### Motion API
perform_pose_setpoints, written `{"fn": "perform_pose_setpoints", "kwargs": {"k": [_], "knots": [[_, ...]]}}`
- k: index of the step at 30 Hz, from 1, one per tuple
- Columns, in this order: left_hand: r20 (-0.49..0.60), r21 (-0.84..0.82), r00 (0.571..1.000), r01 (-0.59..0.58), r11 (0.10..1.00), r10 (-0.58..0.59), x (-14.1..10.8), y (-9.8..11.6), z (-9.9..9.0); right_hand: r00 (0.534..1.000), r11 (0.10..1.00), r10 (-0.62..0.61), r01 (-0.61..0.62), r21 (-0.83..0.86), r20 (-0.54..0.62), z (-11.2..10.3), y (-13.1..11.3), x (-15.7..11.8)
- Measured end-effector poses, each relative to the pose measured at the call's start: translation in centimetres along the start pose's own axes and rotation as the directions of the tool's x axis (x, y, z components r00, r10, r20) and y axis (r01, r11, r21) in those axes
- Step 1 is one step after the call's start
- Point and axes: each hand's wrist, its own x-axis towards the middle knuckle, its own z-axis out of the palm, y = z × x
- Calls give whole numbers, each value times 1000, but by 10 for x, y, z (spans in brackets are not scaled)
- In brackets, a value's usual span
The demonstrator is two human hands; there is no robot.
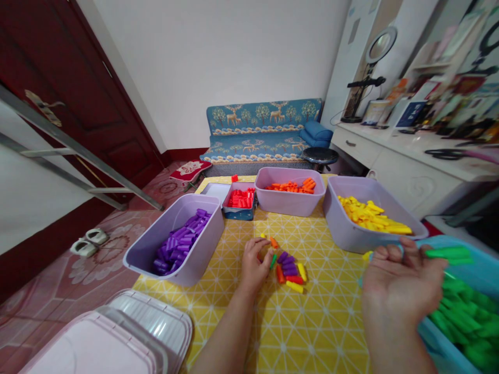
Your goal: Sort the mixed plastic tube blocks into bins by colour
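Note:
My left hand (256,263) is over the middle of the yellow patterned cloth, its fingers curled and pinching a small green piece (273,261). Beside it lies a loose group of purple pieces (289,266), with red, orange and yellow pieces around them. My right hand (403,280) is palm up at the rim of the blue tub (432,241), its fingertips on green pieces (450,253) above the green heap (468,317). A small yellow piece (367,255) lies just left of that hand.
Lilac bins hold purple (183,241), orange (290,187) and yellow pieces (370,213). A small box (239,213) holds red ones. Stacked lids (97,343) lie at lower left. Behind are a blue sofa (257,143) and a round stool (319,155).

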Motion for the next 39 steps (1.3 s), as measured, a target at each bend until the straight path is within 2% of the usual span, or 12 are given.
{"fn": "perform_pose_setpoints", "kwargs": {"k": [4, 8, 12, 14, 16, 18, 21, 24, 28, 30, 32, 39], "knots": [[18, 250, 1000, 11, 968, -16, -3, 4, -2, 995, 985, 99, -95, 146, -23, 4, 4, -6], [27, 443, 999, 24, 896, -40, -6, 10, -5, 916, 931, 256, -148, -334, 307, 5, 22, -16], [55, 497, 997, 19, 868, -53, -8, 12, -7, 643, 538, 458, 350, -767, 614, -10, 51, -20], [55, 497, 997, 25, 867, -60, -8, 12, -7, 543, 341, 569, 527, -778, 617, -18, 63, -23], [55, 485, 996, 34, 874, -69, -8, 11, -7, 470, 254, 659, 595, -762, 587, -23, 73, -27], [56, 469, 995, 47, 882, -83, -7, 10, -7, 445, 228, 678, 628, -744, 584, -25, 80, -31], [51, 450, 992, 79, 889, -114, -6, 6, -7, 496, 177, 640, 648, -741, 587, -24, 88, -34], [15, 371, 992, 113, 922, -127, -5, -1, -6, 571, 219, 561, 596, -772, 600, -22, 93, -35], [-99, 62, 987, 134, 989, -127, -4, -8, -3, 647, 541, 457, 342, -768, 610, -14, 92, -46], [-88, -101, 986, 130, 986, -139, -4, -8, -1, 607, 719, 477, 147, -679, 636, -7, 90, -56], [-36, -196, 991, 118, 974, -128, -4, -6, -1, 531, 797, 524, -30, -603, 666, -1, 89, -66], [56, -216, 996, 73, 974, -63, -3, 3, -4, 365, 775, 620, -152, -613, 694, 7, 89, -82]]}}
